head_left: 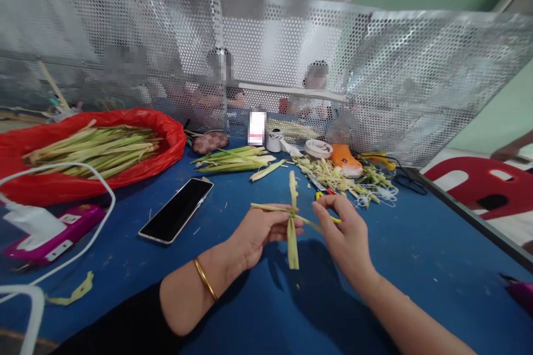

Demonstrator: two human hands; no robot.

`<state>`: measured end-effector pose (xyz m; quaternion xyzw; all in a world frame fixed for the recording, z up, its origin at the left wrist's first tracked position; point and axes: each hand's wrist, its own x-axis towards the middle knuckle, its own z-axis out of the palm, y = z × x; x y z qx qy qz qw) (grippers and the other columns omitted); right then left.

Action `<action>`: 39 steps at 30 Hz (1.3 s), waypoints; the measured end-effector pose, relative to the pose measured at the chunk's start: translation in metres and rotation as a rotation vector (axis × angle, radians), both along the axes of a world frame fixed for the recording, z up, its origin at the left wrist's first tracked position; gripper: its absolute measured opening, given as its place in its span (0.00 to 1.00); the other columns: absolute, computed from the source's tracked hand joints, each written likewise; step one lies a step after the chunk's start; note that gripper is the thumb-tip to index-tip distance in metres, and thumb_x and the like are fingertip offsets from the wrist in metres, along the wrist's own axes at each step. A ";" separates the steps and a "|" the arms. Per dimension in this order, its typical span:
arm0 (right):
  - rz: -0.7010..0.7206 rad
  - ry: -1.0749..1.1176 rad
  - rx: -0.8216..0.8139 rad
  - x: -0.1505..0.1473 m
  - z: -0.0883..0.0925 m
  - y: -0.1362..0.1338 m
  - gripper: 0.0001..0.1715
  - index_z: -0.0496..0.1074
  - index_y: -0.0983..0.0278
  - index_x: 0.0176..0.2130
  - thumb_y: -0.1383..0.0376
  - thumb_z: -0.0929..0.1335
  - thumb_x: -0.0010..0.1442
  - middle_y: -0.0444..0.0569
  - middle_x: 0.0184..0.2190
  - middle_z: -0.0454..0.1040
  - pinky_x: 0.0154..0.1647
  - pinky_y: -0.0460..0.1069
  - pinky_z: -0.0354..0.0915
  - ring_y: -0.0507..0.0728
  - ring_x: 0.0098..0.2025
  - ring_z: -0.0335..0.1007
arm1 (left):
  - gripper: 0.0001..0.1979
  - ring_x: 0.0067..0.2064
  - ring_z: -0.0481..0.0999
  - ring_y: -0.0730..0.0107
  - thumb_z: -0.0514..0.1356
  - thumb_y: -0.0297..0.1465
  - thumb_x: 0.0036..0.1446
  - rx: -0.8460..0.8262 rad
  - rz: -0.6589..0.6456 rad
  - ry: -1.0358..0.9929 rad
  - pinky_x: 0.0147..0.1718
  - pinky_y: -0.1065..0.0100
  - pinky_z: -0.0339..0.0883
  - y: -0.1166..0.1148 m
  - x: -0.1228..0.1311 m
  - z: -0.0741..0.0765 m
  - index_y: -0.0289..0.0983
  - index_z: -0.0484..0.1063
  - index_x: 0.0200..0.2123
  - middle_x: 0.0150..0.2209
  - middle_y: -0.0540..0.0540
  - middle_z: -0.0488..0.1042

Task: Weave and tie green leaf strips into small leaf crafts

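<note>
Pale green leaf strips [293, 247] cross at a small knot, forming a plus shape above the blue table. My left hand [266, 227] pinches them near the crossing, its other fingers curled behind. One arm of the cross points away, one hangs toward me, and one lies over the left hand. The fourth arm runs right, and its end passes behind the thumb of my right hand [343, 227]. That hand is closed, thumb and forefinger bent together; its exact grip on the strip is partly hidden. Scissors [320, 196] with yellow handles lie just behind it, partly covered.
A red plastic bag [175, 138] holding long leaves stands left. A dark-screened phone [177, 211] and purple power strip [79, 222] lie nearer. Loose leaves [233, 160], a tape roll [318, 148] and small woven pieces [328, 173] line the perforated metal screen [287, 39]; people sit beyond.
</note>
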<state>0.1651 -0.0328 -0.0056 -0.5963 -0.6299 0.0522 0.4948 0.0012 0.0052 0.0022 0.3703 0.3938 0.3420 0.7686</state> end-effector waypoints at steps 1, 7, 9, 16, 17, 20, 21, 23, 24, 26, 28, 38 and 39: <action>0.012 -0.114 0.033 -0.002 0.002 -0.003 0.14 0.70 0.62 0.30 0.58 0.64 0.63 0.48 0.27 0.73 0.37 0.51 0.59 0.56 0.32 0.68 | 0.11 0.34 0.80 0.63 0.63 0.25 0.50 0.023 0.045 -0.032 0.39 0.64 0.72 0.001 0.000 0.001 0.29 0.76 0.39 0.32 0.38 0.80; 0.204 -0.343 -0.085 -0.020 -0.005 -0.012 0.16 0.69 0.61 0.24 0.60 0.65 0.63 0.45 0.23 0.69 0.33 0.49 0.55 0.53 0.28 0.65 | 0.11 0.34 0.79 0.65 0.69 0.24 0.44 0.105 0.116 -0.121 0.39 0.67 0.71 0.001 0.003 -0.001 0.30 0.77 0.34 0.29 0.41 0.80; 0.228 -0.321 -0.079 -0.022 -0.010 -0.010 0.15 0.68 0.62 0.25 0.63 0.65 0.63 0.45 0.24 0.70 0.35 0.49 0.57 0.54 0.30 0.66 | 0.11 0.34 0.79 0.66 0.70 0.25 0.43 0.108 0.108 -0.114 0.38 0.67 0.71 0.000 0.004 0.000 0.30 0.77 0.33 0.30 0.41 0.80; 0.278 -0.222 -0.118 -0.020 -0.012 -0.008 0.17 0.63 0.61 0.23 0.65 0.62 0.64 0.45 0.24 0.69 0.36 0.49 0.59 0.55 0.31 0.66 | 0.13 0.35 0.78 0.68 0.70 0.24 0.41 0.107 0.106 -0.097 0.40 0.68 0.71 -0.001 0.004 0.001 0.29 0.78 0.34 0.32 0.40 0.80; 0.278 -0.220 -0.121 -0.020 -0.012 -0.008 0.18 0.62 0.61 0.23 0.66 0.62 0.64 0.45 0.25 0.69 0.36 0.49 0.59 0.55 0.31 0.66 | 0.13 0.35 0.78 0.68 0.71 0.24 0.41 0.104 0.114 -0.097 0.40 0.68 0.71 -0.001 0.004 0.001 0.29 0.78 0.34 0.32 0.40 0.80; 0.296 -0.211 -0.131 -0.021 -0.011 -0.009 0.17 0.62 0.61 0.23 0.67 0.62 0.64 0.45 0.24 0.69 0.37 0.49 0.59 0.54 0.31 0.65 | 0.12 0.33 0.78 0.68 0.70 0.22 0.40 0.095 0.151 -0.098 0.38 0.67 0.71 -0.002 0.005 0.000 0.29 0.78 0.33 0.30 0.40 0.80; 0.309 -0.205 -0.130 -0.022 -0.010 -0.009 0.17 0.61 0.61 0.23 0.67 0.62 0.64 0.44 0.24 0.68 0.37 0.49 0.60 0.54 0.30 0.65 | 0.11 0.32 0.78 0.68 0.69 0.22 0.40 0.090 0.162 -0.098 0.38 0.67 0.71 -0.002 0.005 0.000 0.29 0.78 0.32 0.29 0.41 0.80; 0.339 -0.200 -0.123 -0.022 -0.007 -0.010 0.17 0.61 0.61 0.23 0.67 0.62 0.64 0.44 0.23 0.67 0.36 0.49 0.60 0.54 0.29 0.64 | 0.11 0.31 0.78 0.68 0.69 0.21 0.40 0.082 0.179 -0.099 0.36 0.67 0.71 -0.003 0.006 -0.002 0.29 0.78 0.31 0.28 0.41 0.79; 0.351 -0.200 -0.115 -0.022 -0.006 -0.010 0.17 0.61 0.61 0.23 0.67 0.62 0.64 0.44 0.23 0.67 0.36 0.49 0.60 0.54 0.29 0.64 | 0.11 0.31 0.77 0.68 0.69 0.21 0.39 0.080 0.187 -0.101 0.36 0.68 0.71 -0.003 0.006 -0.003 0.29 0.78 0.31 0.28 0.42 0.79; 0.370 -0.198 -0.100 -0.023 -0.004 -0.011 0.16 0.61 0.61 0.24 0.67 0.62 0.64 0.44 0.23 0.66 0.37 0.49 0.59 0.54 0.29 0.64 | 0.11 0.30 0.77 0.69 0.69 0.21 0.39 0.083 0.199 -0.108 0.35 0.68 0.71 -0.004 0.007 -0.004 0.29 0.77 0.31 0.27 0.42 0.79; 0.375 -0.192 -0.094 -0.024 -0.004 -0.012 0.16 0.61 0.61 0.24 0.68 0.62 0.64 0.44 0.23 0.67 0.38 0.49 0.59 0.54 0.30 0.64 | 0.10 0.29 0.77 0.70 0.68 0.20 0.39 0.087 0.205 -0.114 0.35 0.69 0.71 -0.005 0.007 -0.006 0.29 0.77 0.31 0.27 0.42 0.79; 0.205 -0.357 -0.040 -0.019 -0.005 -0.013 0.16 0.66 0.62 0.26 0.64 0.61 0.66 0.44 0.23 0.67 0.36 0.50 0.55 0.54 0.28 0.63 | 0.10 0.30 0.77 0.71 0.65 0.20 0.45 0.038 0.120 -0.069 0.36 0.70 0.70 0.004 0.001 -0.003 0.30 0.77 0.34 0.27 0.43 0.77; 0.149 -0.350 -0.021 -0.015 -0.003 -0.011 0.15 0.67 0.62 0.28 0.63 0.61 0.66 0.45 0.25 0.69 0.36 0.50 0.55 0.55 0.30 0.64 | 0.10 0.30 0.76 0.71 0.64 0.21 0.46 0.038 0.094 -0.078 0.37 0.70 0.70 0.005 0.000 -0.002 0.30 0.77 0.35 0.27 0.44 0.77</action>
